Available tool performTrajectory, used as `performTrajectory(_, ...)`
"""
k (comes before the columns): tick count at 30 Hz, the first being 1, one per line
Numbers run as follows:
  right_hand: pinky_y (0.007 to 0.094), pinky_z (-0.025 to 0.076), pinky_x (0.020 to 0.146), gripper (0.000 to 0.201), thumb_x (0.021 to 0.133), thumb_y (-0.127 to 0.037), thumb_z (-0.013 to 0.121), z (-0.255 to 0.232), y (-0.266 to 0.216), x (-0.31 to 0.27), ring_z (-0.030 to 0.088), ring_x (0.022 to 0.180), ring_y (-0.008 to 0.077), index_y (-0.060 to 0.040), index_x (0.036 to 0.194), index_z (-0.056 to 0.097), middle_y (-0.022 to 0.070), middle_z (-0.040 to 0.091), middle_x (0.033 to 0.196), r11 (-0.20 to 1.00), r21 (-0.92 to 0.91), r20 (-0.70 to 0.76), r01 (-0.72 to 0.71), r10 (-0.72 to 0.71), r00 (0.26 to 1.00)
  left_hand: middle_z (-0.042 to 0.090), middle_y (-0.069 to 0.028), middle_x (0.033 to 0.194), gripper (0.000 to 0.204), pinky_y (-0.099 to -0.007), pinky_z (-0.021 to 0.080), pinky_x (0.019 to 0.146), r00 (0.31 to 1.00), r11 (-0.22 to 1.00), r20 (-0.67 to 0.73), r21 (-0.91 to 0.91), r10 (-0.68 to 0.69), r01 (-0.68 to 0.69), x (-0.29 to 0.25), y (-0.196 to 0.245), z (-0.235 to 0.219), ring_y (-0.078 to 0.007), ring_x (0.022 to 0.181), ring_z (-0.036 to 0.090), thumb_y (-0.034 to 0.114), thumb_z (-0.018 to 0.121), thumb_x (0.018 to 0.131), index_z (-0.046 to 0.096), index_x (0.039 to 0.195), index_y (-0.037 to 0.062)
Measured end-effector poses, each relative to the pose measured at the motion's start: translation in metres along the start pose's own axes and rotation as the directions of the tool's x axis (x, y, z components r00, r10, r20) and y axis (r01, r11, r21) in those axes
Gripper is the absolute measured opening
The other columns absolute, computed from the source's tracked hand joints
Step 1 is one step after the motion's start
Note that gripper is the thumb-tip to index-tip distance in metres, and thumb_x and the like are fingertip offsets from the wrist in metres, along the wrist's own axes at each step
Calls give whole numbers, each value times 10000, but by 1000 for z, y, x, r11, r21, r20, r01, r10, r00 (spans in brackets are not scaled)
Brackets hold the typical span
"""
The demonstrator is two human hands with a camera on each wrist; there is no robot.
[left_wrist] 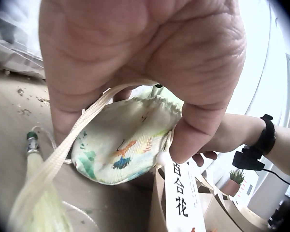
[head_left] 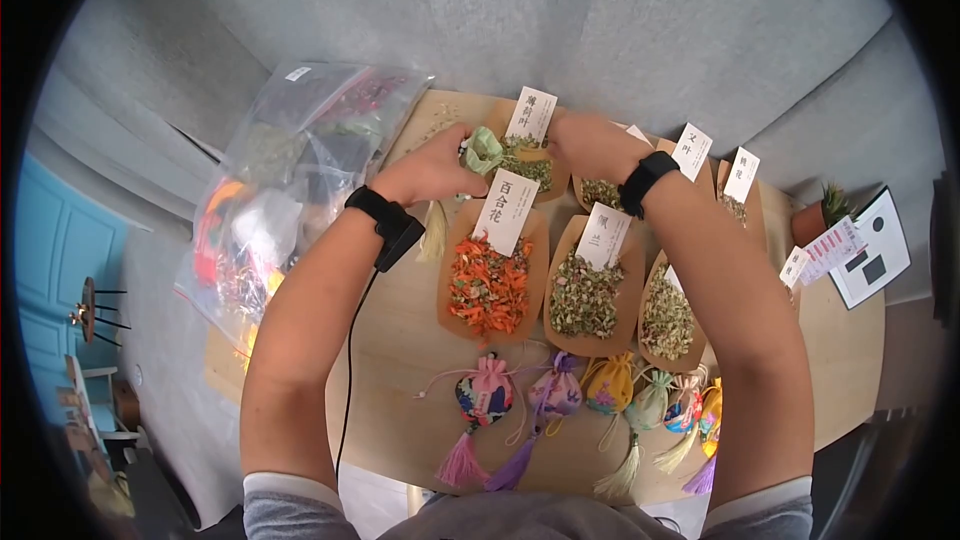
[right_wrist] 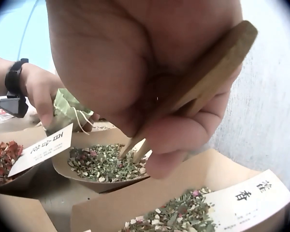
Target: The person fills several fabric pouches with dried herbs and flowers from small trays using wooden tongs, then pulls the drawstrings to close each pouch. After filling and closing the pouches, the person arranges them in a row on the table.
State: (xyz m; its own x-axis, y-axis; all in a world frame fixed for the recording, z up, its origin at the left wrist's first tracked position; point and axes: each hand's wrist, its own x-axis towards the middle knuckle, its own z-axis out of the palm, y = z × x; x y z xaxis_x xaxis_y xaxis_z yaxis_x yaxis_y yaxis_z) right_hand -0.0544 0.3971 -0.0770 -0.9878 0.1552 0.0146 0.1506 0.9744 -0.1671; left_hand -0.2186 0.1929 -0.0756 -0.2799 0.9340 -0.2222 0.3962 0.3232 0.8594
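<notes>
My left hand holds a pale green drawstring sachet by its sides, thumb and fingers spread around its open mouth. The cloth carries a painted bird pattern, and a cream tassel hangs from it. My right hand grips wooden tongs, hidden behind the fingers in the head view. In the right wrist view, the tong tips reach down into green dried herbs in a brown paper tray. That tray sits just right of the sachet, with a white label card standing at its back.
Trays of orange petals and dried herbs stand nearer me, with label cards upright. Several finished-looking sachets line the front edge. Plastic bags lie at left; a potted plant stands at right.
</notes>
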Motion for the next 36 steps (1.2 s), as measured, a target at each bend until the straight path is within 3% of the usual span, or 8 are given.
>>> performTrajectory(9, 479, 556, 781, 229, 907, -147, 591, -2, -20, -4, 697, 882, 409, 51, 907, 706, 235, 719, 912, 998, 49, 173, -37, 28, 984, 651, -135, 1151, 836, -309, 493, 866, 1000, 1000, -13, 4, 5, -5, 2, -3, 0, -210, 1014, 611, 146, 800, 725, 428, 1454, -25)
performTrajectory(15, 467, 573, 777, 144, 845, -81, 636, 5, -32, -9, 705, 907, 391, 19, 902, 721, 212, 724, 950, 988, -150, 114, -27, 45, 992, 642, -146, 1204, 825, -315, 487, 920, 1000, 1000, -1, 11, -4, 4, 2, -3, 0, -219, 1075, 610, 145, 802, 731, 433, 1448, -29)
performTrajectory(22, 489, 562, 764, 148, 862, -91, 629, -30, -26, -23, 700, 901, 400, 26, 898, 711, 225, 713, 922, 990, -144, 16, -2, 4, 1000, 639, -166, 1227, 822, -325, 470, 972, 1000, 1000, 4, -3, 11, -11, 2, -2, 0, -245, 1132, 602, 147, 806, 728, 439, 1440, -34)
performTrajectory(24, 495, 553, 766, 163, 879, -106, 621, -48, -29, -25, 695, 881, 404, 31, 909, 704, 226, 708, 891, 991, -91, -4, -95, 95, 995, 640, -168, 1223, 824, -326, 467, 977, 1000, 1000, 4, -5, 1, -1, 3, -1, 0, -249, 1136, 601, 149, 806, 725, 440, 1440, -35)
performTrajectory(28, 504, 544, 764, 178, 893, -121, 614, -74, -40, -18, 689, 860, 409, 33, 923, 698, 225, 706, 874, 992, -93, 42, -83, 87, 995, 642, -175, 1224, 849, -323, 468, 976, 1000, 1000, -14, 25, -1, 1, 2, 1, 0, -253, 1131, 603, 151, 804, 718, 427, 1454, -44)
performTrajectory(31, 490, 519, 734, 191, 919, -163, 632, -67, -52, -9, 656, 785, 399, 8, 901, 716, 212, 683, 812, 995, -77, -29, -66, 64, 998, 639, -175, 1234, 856, -323, 467, 983, 1000, 1000, -9, 12, 5, -4, 3, 0, 1, -251, 1139, 601, 150, 803, 717, 422, 1458, -50)
performTrajectory(34, 495, 519, 715, 197, 916, -166, 632, -63, -57, -5, 654, 757, 405, 12, 907, 715, 209, 686, 805, 998, 23, -80, 66, -64, 995, 638, -171, 1238, 844, -324, 465, 991, 1000, 1000, -13, -4, 27, -27, 5, -4, 2, -246, 1148, 598, 146, 802, 720, 428, 1449, -56)
performTrajectory(36, 497, 524, 719, 210, 908, -175, 635, -68, -52, -2, 658, 769, 418, 21, 910, 714, 216, 694, 823, 996, -2, 47, -93, 93, 995, 637, -169, 1239, 834, -325, 465, 994, 999, 999, -14, -16, 37, -37, 2, -4, 2, -244, 1152, 597, 144, 801, 721, 434, 1442, -57)
